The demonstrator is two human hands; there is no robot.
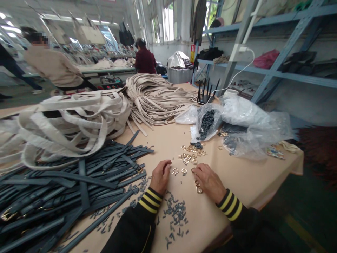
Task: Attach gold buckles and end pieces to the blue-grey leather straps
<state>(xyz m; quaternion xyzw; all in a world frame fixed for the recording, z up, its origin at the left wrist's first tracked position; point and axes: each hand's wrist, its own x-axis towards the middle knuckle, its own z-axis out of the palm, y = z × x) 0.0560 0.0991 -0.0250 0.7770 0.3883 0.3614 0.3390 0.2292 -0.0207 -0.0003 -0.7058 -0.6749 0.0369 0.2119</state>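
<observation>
My left hand (160, 176) rests low over the table with its fingers curled and pressed together; what they hold, if anything, is too small to make out. Just right of it lie two gold buckles, one tilted (175, 171) and one squarer (184, 171). My right hand (210, 183) is closed too, thumb and fingertips together, their contents hidden. Beside its palm sit a few gold buckles (199, 189), partly covered. Beyond both hands is a loose pile of gold buckles (190, 154). Small dark strip pieces (177, 212) are scattered between my forearms.
Dark blue straps (86, 177) with buckles heap on the left, below pale fabric bands (79, 116). A beige strap bundle (158, 98) lies at the back. Plastic bags (244, 119), one with dark small parts (207, 123), and a black router (206, 95) stand right. Two people sit beyond.
</observation>
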